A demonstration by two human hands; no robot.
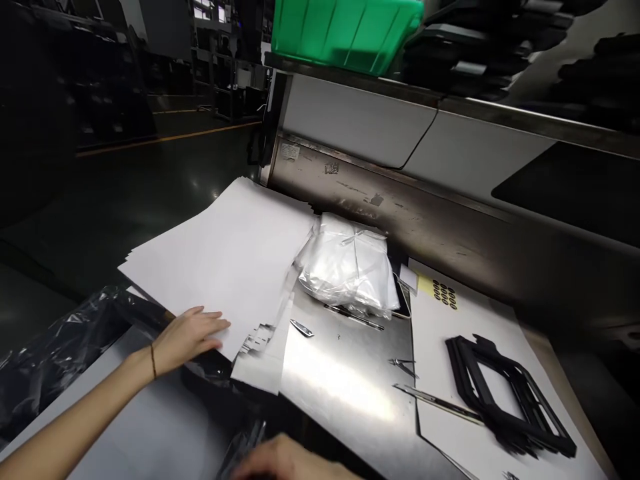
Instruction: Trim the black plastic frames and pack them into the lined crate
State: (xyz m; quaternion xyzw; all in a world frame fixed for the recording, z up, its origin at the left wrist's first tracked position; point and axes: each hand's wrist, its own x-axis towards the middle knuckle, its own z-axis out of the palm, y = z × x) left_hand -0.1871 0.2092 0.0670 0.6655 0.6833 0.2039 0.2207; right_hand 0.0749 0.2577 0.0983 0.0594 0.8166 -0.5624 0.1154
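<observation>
A shiny steel bench (pixel 345 387) carries a fanned stack of white paper (pixel 225 257) at its left, a bundle of clear bags (pixel 350 267) behind, a pen (pixel 354 317), and black frames (pixel 505 393) on a white sheet (pixel 440 373) at right.

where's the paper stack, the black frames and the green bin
paper stack (pixel 225 253), head view, middle of top sheet
black frames (pixel 520 407), head view, right bar of the pile
green bin (pixel 340 30), head view, front wall

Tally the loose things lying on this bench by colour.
White: 2, paper stack under the left hand, clear-white bag bundle
Black: 2, frame stack, plastic sheet
Yellow: 1, dot sticker sheet
Total: 5
</observation>
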